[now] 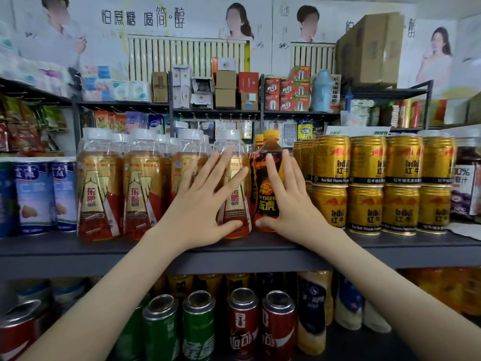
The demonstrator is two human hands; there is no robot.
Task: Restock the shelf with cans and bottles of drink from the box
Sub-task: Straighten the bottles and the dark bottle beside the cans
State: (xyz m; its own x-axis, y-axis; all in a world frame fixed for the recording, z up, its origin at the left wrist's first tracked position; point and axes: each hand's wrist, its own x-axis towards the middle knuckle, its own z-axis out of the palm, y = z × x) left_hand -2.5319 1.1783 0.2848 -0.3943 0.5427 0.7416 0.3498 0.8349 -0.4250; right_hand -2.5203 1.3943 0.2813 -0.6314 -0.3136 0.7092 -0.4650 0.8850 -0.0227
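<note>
Both your hands are flat with fingers straight, left hand (pixel 205 201) against the gold bottle (pixel 236 204), right hand (pixel 289 201) against the upright tiger bottle (pixel 266 201) just beside it on the shelf (pixel 78 246), so any push runs straight back.

Left hand (pixel 203 204) flat against gold-labelled bottle (pixel 236 204), right hand (pixel 294 204) against dark bottle (pixel 266 203); both upright on grey shelf (pixel 78 247)
</note>
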